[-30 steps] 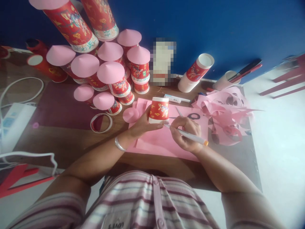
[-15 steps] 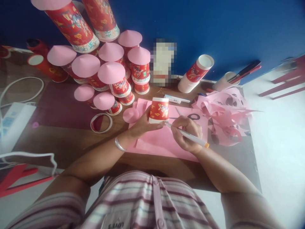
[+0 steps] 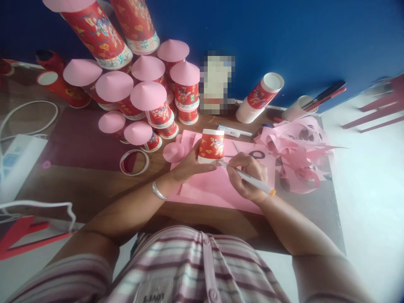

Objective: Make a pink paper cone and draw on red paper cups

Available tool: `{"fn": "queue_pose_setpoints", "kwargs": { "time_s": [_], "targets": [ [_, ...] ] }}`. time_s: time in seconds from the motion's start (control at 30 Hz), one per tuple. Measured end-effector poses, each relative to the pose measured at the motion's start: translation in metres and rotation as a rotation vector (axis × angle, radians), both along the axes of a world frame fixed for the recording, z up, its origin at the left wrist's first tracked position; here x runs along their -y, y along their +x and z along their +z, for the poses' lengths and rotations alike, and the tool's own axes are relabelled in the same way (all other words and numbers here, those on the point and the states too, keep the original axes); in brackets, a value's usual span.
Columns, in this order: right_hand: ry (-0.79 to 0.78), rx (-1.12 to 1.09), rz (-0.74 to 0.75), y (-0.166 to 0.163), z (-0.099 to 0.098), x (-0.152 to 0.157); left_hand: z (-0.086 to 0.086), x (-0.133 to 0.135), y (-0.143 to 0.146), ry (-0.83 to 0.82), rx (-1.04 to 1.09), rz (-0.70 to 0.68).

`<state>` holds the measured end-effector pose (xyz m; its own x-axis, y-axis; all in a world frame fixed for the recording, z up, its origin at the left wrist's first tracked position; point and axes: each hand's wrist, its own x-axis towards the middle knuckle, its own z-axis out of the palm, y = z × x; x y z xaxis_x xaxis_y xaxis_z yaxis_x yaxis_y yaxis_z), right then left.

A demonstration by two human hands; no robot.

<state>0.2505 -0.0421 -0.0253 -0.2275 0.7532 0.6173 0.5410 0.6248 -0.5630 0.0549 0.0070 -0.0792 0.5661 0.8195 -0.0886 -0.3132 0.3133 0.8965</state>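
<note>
My left hand (image 3: 191, 164) is wrapped round a paper cup (image 3: 211, 146) with a red patterned band and white edges, held over pink paper sheets (image 3: 208, 185). In my right hand (image 3: 248, 174) is a white marker pen (image 3: 257, 182) with an orange end. Its tip is at the cup's lower white edge; whether it touches cannot be made out. Behind my right hand lie scissors (image 3: 257, 155), their blades partly hidden. A small pink paper cone (image 3: 173, 152) rests left of the cup.
Several red cups with pink cone tops (image 3: 148, 96) stand at the back left. A roll of tape (image 3: 134, 163) lies before them. A glue tube (image 3: 229, 131), a cup stack (image 3: 260, 97), a pen holder (image 3: 299, 108) and pink paper scraps (image 3: 299, 155) are behind and right.
The cup and both hands stay nearly in place. The pen's orange end has shifted very slightly left and up; the whole view has moved a touch.
</note>
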Motion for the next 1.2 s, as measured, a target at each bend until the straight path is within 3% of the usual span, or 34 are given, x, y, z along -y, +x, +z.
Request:
{"fn": "queue_pose_setpoints", "kwargs": {
  "time_s": [1.2],
  "targets": [
    [0.034,0.040,-0.054,0.0005,-0.0058,-0.0016,-0.0002,0.0016,-0.0019,-0.007,-0.012,0.004]
  ]
}}
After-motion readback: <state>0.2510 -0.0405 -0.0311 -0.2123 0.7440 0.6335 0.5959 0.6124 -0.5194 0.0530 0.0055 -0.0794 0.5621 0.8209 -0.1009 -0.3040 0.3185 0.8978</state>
